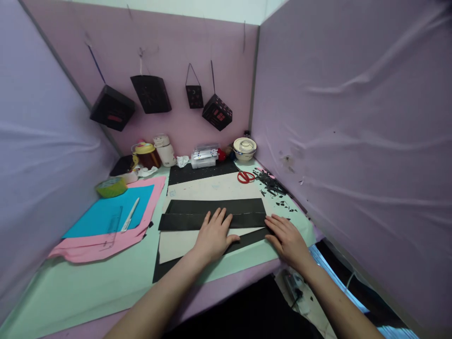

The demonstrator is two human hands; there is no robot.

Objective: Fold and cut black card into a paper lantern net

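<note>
A strip of black paper (190, 222) with a lengthwise fold lies in front of me on a pale board (176, 246). More black paper (163, 270) shows beneath the board at its near and far edges. My left hand (216, 234) rests flat on the folded strip, fingers spread and thumb out to the right. At the strip's right end, my right hand (285, 237) touches its edge with fingertips stretched forward and the thumb apart. Neither hand grips anything.
Red scissors (246, 177) and black paper scraps (271, 183) lie at right. Blue paper (102, 215) on pink sheets, a white craft knife (130, 214), a clear ruler (115, 226) and a tape roll (111, 187) are at left. A bowl (244, 149) stands behind.
</note>
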